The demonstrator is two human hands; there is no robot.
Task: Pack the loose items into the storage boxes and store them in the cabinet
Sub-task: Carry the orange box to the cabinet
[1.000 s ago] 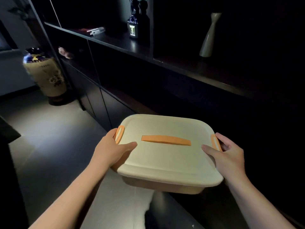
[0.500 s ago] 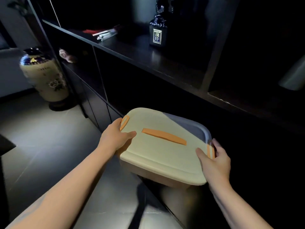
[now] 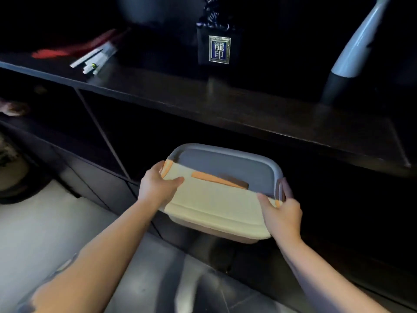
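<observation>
1. Under the dark shelf [image 3: 248,114], at the mouth of the open cabinet bay, you hold the storage box [image 3: 216,199] level. A second ago it hung fully in the light out in front of the cabinet; now its far half sits in the bay's shadow.
2. That shift suggests you are at the storing step: the box is shut and part way in, though its near edge is not yet inside the cabinet front.
3. Your left hand [image 3: 158,186] is clamped on the box's left end by an orange latch [image 3: 168,168], thumb lying on the lid.
4. Your right hand [image 3: 282,211] grips the right end the same way, fingers curled round the side, thumb on top.
5. By its look the box is smooth, matte, cream plastic with rounded corners and a raised rim. A flat orange handle strip [image 3: 214,177] runs along the lid's middle.
6. On the glossy shelf above stand a dark ornament with a blue plaque [image 3: 219,49] and, far right, a slender pale vase [image 3: 358,48]. White pens [image 3: 94,59] lie far left. Pale floor tiles [image 3: 45,222] catch the light beside you.
</observation>
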